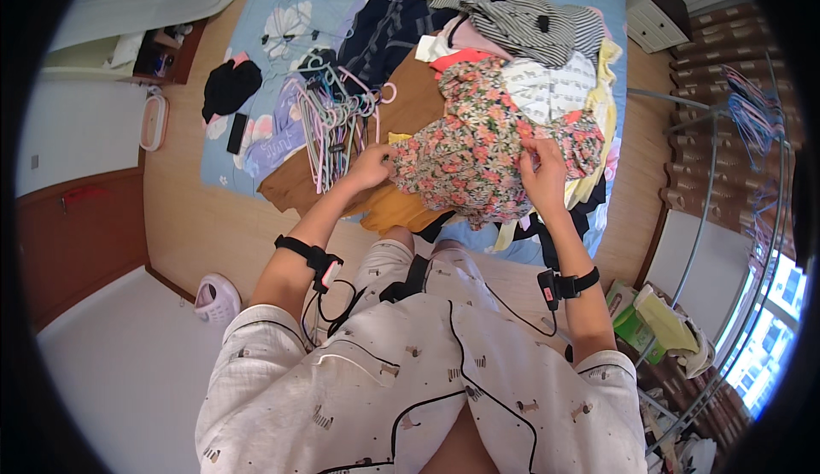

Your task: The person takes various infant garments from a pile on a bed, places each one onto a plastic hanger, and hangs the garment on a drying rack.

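Observation:
A floral garment point(474, 147) in pink, white and green lies crumpled over other clothes on the bed. My left hand point(375, 165) pinches its left edge. On the garment's right part rests my right hand point(543, 170), its thumb and forefinger close together; whether fabric is between them cannot be told. Left of my left hand is a heap of plastic clothes hangers point(333, 122). Brown fabric point(410, 99) and a mustard cloth point(400, 208) lie partly beneath the floral garment. Beyond it are a white printed garment point(551, 86) and a grey striped one point(525, 25).
On the blue bedsheet point(256, 25) are a black phone point(237, 133), a black garment point(232, 88) and more hangers. A metal clothes rack point(711, 173) holding hangers stands at the right. A pink clog point(218, 299) lies on the floor at the left. Cables run from both my forearm straps.

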`<action>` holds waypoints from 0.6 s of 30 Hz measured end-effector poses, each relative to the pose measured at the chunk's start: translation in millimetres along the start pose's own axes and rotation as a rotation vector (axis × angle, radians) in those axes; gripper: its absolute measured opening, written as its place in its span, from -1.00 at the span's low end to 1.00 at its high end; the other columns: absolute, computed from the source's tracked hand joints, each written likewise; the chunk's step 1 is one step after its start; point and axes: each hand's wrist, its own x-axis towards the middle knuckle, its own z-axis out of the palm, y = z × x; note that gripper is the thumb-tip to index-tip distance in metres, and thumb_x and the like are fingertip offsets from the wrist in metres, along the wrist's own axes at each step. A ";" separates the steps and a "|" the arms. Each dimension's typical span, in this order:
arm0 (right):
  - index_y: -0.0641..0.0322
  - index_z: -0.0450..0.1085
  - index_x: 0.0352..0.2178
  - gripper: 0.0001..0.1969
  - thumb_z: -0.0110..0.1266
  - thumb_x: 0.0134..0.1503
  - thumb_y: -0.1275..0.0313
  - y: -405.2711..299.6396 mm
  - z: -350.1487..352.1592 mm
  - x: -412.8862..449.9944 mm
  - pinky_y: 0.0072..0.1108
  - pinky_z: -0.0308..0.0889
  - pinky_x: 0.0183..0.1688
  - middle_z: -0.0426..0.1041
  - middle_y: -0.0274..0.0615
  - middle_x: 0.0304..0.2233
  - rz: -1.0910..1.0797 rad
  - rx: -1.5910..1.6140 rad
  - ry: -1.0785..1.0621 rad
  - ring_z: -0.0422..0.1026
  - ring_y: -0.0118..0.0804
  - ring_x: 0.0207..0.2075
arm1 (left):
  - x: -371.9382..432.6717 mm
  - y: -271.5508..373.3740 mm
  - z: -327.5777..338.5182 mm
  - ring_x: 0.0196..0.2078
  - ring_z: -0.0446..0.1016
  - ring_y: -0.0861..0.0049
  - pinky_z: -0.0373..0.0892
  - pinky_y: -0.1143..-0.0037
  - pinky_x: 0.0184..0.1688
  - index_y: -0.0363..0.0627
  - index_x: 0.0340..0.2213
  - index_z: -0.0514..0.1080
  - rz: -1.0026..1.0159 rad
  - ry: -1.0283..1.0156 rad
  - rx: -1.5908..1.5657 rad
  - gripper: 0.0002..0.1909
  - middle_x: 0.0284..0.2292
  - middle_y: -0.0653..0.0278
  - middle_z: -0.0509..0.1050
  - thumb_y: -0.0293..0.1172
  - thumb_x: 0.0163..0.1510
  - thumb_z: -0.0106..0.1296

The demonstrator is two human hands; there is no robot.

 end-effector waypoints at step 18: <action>0.28 0.45 -0.30 -0.85 0.04 0.04 0.58 -71.5 168.8 5.2 -0.32 0.37 -0.22 0.45 -0.04 -0.35 0.013 0.198 -0.555 0.45 0.05 -0.29 | -9.1 -217.9 29.3 -0.10 0.48 0.32 0.38 0.45 -0.07 -0.29 0.04 0.35 -0.546 0.108 -0.285 -0.52 -0.10 0.04 0.49 -0.48 0.04 0.00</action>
